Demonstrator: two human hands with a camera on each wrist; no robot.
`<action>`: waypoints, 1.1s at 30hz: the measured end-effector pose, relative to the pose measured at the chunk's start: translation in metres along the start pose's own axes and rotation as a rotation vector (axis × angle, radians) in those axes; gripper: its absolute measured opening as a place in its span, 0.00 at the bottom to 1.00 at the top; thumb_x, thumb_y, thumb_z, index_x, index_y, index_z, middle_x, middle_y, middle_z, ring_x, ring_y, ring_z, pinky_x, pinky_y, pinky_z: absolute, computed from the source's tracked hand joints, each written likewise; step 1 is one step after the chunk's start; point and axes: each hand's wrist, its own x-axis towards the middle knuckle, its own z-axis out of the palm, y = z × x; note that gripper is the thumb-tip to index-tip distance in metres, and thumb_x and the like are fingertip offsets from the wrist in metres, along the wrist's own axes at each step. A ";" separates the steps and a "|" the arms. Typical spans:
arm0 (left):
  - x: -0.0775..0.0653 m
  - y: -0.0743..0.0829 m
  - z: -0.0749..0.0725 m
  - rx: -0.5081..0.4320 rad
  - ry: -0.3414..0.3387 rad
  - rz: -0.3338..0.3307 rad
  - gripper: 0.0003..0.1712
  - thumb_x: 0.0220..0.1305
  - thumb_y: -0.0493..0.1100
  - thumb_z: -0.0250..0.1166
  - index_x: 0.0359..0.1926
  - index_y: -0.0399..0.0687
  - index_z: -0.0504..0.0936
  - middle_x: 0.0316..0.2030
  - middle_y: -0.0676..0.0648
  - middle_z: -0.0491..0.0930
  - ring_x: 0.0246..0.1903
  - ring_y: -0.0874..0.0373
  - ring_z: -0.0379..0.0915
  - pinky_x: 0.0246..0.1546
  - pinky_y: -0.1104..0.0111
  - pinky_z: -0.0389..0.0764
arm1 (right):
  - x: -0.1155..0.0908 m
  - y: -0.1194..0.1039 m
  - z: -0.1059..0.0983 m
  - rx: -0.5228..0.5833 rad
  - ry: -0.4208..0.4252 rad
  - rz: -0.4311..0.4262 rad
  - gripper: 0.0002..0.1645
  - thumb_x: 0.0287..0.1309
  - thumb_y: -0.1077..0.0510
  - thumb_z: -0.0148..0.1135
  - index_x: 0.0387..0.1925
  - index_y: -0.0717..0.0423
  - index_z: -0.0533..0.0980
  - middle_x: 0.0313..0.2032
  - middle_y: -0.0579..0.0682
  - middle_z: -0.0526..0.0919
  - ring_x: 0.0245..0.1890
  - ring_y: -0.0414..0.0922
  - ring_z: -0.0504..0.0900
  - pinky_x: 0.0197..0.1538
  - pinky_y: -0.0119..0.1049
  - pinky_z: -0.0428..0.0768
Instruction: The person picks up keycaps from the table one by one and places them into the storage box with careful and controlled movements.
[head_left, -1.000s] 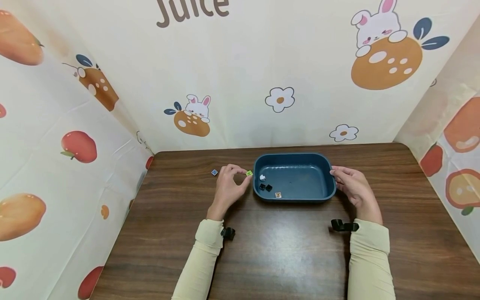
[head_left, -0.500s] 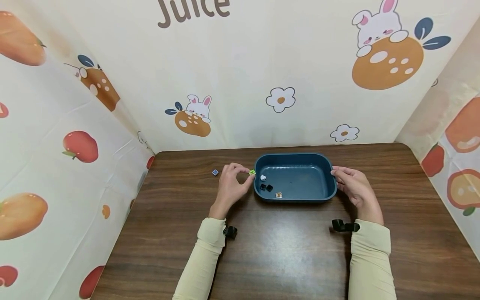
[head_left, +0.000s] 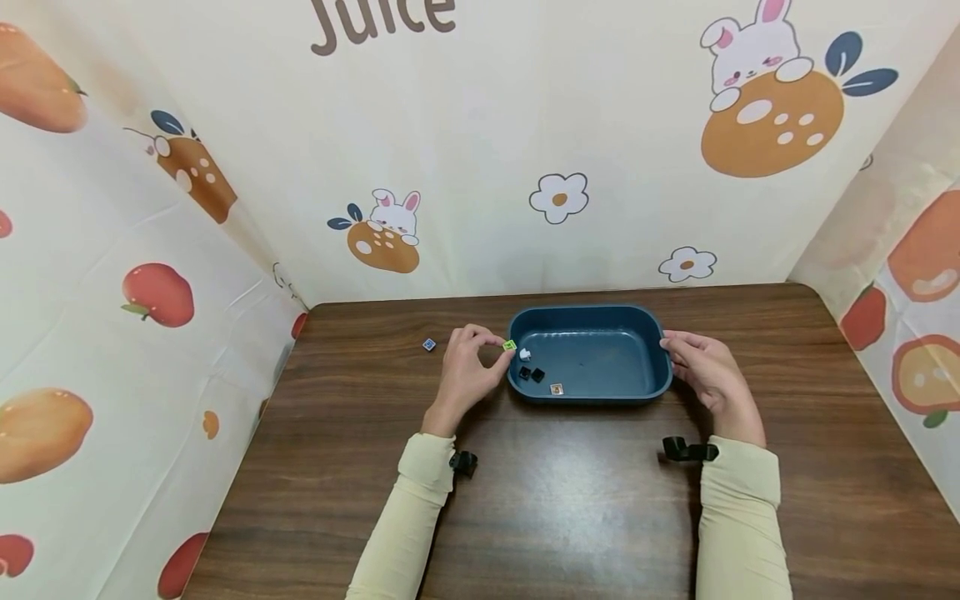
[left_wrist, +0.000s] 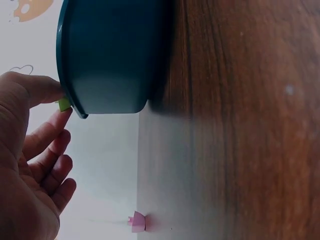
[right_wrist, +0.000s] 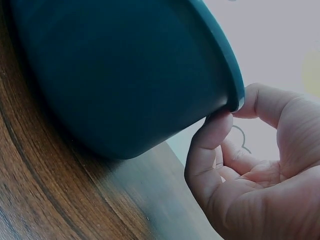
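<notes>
My left hand (head_left: 468, 375) pinches a small square lime-green piece (head_left: 510, 345) between thumb and forefinger, at the left rim of a dark blue plastic tray (head_left: 588, 398). The left wrist view shows the green piece (left_wrist: 64, 104) right by the rim, the other fingers loosely bent below. My right hand (head_left: 708, 379) grips the tray's right rim between thumb and bent forefinger. Inside the tray, toward its left side, lie a white piece (head_left: 525, 355), two black pieces (head_left: 537, 375) and an orange-and-white square piece (head_left: 557, 389).
A small blue square piece (head_left: 429, 344) lies on the brown wooden table (head_left: 337, 467), left of my left hand. In the left wrist view a small pink tapered piece (left_wrist: 138, 222) stands on the tabletop. Printed cloth (head_left: 480, 150) walls the table's back and sides.
My left hand has moved slightly right with the green piece, from beside the tray up to its left rim. My right hand has kept its grip, and the tray has stayed put.
</notes>
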 end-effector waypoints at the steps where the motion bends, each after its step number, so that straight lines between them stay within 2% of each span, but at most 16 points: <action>1: 0.000 0.000 0.000 0.000 0.000 0.000 0.13 0.67 0.52 0.75 0.43 0.49 0.91 0.47 0.49 0.82 0.51 0.51 0.72 0.51 0.55 0.77 | 0.000 0.000 0.000 0.001 -0.001 0.001 0.07 0.73 0.57 0.65 0.39 0.41 0.86 0.36 0.34 0.88 0.36 0.31 0.85 0.41 0.25 0.85; 6: 0.001 0.003 0.001 -0.003 -0.011 0.007 0.13 0.67 0.53 0.75 0.44 0.50 0.91 0.47 0.49 0.82 0.52 0.51 0.72 0.52 0.55 0.77 | 0.000 0.001 -0.001 -0.001 -0.009 -0.003 0.08 0.73 0.58 0.64 0.40 0.41 0.86 0.36 0.34 0.89 0.36 0.31 0.85 0.41 0.25 0.85; 13: 0.000 0.007 0.004 -0.023 -0.024 0.015 0.13 0.67 0.52 0.74 0.44 0.50 0.91 0.48 0.48 0.83 0.52 0.50 0.73 0.58 0.49 0.77 | 0.001 0.001 0.000 0.001 -0.003 0.003 0.07 0.73 0.57 0.65 0.39 0.41 0.86 0.37 0.34 0.88 0.37 0.31 0.85 0.42 0.25 0.85; 21: -0.001 0.010 0.011 -0.023 -0.045 0.009 0.14 0.67 0.53 0.74 0.45 0.50 0.91 0.49 0.48 0.83 0.52 0.51 0.73 0.53 0.54 0.77 | -0.002 0.001 0.000 -0.013 0.000 0.005 0.06 0.72 0.56 0.65 0.40 0.41 0.85 0.37 0.34 0.87 0.37 0.31 0.84 0.42 0.24 0.85; 33: 0.001 0.013 0.013 -0.025 -0.031 0.048 0.15 0.68 0.52 0.74 0.47 0.47 0.90 0.49 0.47 0.82 0.52 0.49 0.72 0.54 0.53 0.77 | 0.001 0.000 0.001 0.008 -0.002 -0.002 0.07 0.72 0.58 0.64 0.41 0.43 0.85 0.36 0.35 0.88 0.37 0.31 0.84 0.41 0.25 0.85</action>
